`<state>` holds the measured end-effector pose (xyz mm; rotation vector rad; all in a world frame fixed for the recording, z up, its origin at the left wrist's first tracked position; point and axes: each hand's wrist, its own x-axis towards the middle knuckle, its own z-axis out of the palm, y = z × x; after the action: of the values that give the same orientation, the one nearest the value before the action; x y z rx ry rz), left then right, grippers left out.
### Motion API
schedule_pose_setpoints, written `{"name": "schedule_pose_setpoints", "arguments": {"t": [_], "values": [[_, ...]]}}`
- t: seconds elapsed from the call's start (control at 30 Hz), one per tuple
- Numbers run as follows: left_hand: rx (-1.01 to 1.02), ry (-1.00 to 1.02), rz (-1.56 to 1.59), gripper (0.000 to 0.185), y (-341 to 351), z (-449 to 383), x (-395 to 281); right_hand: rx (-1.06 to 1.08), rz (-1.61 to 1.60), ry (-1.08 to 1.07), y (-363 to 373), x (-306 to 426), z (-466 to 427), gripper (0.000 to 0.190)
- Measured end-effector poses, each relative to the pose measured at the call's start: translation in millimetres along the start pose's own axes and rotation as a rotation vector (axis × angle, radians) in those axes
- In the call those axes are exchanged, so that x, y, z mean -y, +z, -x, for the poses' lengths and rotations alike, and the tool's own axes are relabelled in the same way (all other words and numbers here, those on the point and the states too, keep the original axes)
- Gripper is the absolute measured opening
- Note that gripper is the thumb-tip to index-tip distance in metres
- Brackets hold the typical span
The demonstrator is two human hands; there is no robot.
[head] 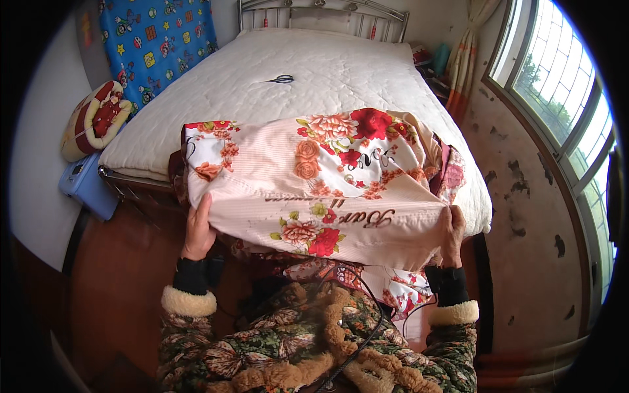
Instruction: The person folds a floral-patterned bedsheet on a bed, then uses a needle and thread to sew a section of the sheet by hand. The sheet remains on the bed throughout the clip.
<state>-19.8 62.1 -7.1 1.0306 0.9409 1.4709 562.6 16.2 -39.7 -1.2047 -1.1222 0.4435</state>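
Note:
A large floral-printed cloth (pixel 265 162), pink and white with red and orange flowers and some lettering, lies bunched over the near end of the bed and hangs down before me. My left hand (pixel 200 233) grips its left edge, thumb uppermost. At the right edge my right hand (pixel 452 233) pinches the same cloth, and a stretch of it spans between both hands. Part of the cloth's lower folds falls below my hands, close to my patterned jacket. Dark-handled scissors (pixel 282 79) rest farther back on the white quilted bed cover (pixel 339 64).
A metal headboard (pixel 324 7) stands at the far end. Left of the bed are a blue plastic box (pixel 91 186), a padded red and cream item (pixel 98 120) and a blue printed sheet (pixel 157 44). A window (pixel 550 73) and curtain (pixel 464 59) are at right. A black cable (pixel 376 304) crosses my front.

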Motion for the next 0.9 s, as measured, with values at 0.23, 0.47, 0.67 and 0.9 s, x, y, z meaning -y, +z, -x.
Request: {"name": "schedule_pose_setpoints", "arguments": {"t": [0.23,0.47,0.67,0.9], "values": [[-0.203,-0.505,-0.196,0.024,-56.0,67.8,68.5,0.506,0.641,0.163,-2.9,15.0,69.5,0.014],[-0.060,-0.332,-0.013,0.041,-84.5,53.3,95.7,0.365,0.497,0.223,0.4,-19.2,59.4,0.021],[-0.042,-0.328,0.455,0.053,-74.7,32.5,98.3,-0.105,0.673,-0.116,17.0,-51.5,36.8,0.048],[-0.139,-0.282,0.511,0.049,-66.5,10.7,101.2,-0.012,-0.020,0.107,10.1,-78.4,28.0,0.011]]}}
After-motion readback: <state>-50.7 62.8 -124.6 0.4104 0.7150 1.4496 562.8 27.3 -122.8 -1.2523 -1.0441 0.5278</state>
